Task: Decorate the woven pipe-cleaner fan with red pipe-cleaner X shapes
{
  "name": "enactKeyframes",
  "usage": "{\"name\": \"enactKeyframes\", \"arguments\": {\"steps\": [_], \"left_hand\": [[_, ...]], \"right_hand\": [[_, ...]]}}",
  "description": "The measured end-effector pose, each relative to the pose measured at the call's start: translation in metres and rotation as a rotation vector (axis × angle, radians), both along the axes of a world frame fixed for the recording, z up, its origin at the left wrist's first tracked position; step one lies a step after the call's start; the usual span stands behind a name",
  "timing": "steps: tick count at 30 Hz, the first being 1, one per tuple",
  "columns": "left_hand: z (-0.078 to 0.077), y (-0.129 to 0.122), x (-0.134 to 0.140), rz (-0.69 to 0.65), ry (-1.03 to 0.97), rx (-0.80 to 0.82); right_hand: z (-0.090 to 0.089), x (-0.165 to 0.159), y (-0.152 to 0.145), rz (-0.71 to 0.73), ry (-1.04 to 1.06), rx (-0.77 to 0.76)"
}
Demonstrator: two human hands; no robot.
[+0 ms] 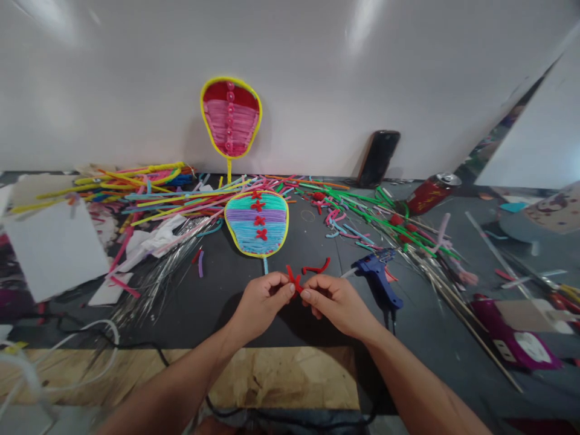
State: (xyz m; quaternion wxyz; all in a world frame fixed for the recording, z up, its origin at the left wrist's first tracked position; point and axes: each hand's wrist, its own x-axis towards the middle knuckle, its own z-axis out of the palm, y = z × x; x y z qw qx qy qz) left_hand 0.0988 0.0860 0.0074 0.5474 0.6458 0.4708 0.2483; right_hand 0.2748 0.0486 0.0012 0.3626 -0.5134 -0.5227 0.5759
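Between my two hands is a short red pipe cleaner (291,275), bent into a crossed shape. My left hand (267,299) pinches it from one side, and my right hand (338,302) pinches it from the other. Just beyond the fingers another red pipe cleaner piece (318,267) lies on the dark table. Farther up lies a fan-shaped piece (244,232) wrapped in teal, purple and blue pipe cleaners, with a yellow rim and a column of red crossed shapes. Its light-blue handle (265,266) points toward my hands.
A pink and red fan-shaped piece (231,115) leans on the wall behind. To the right lie a blue glue gun (378,278), a red can (430,194) and an upright phone (379,158). Loose pipe cleaners (190,202), silver wires (158,272) and white card (57,248) cover the left.
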Motion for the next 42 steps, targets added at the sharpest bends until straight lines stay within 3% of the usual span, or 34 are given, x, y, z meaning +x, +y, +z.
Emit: {"name": "enactKeyframes", "arguments": {"steps": [28,38,42], "left_hand": [[0.0009,0.0027,0.0022,-0.053,-0.071,-0.085],[-0.0021,-0.0001,0.0044,-0.052,0.029,-0.005],[0.0,0.001,0.0044,-0.05,0.023,-0.035]], "right_hand": [[0.0032,-0.0008,-0.0006,-0.031,-0.268,0.155],[0.0013,-0.0067,0.0001,-0.074,-0.286,0.17],[0.0028,0.0015,0.002,0.004,-0.156,0.113]]}}
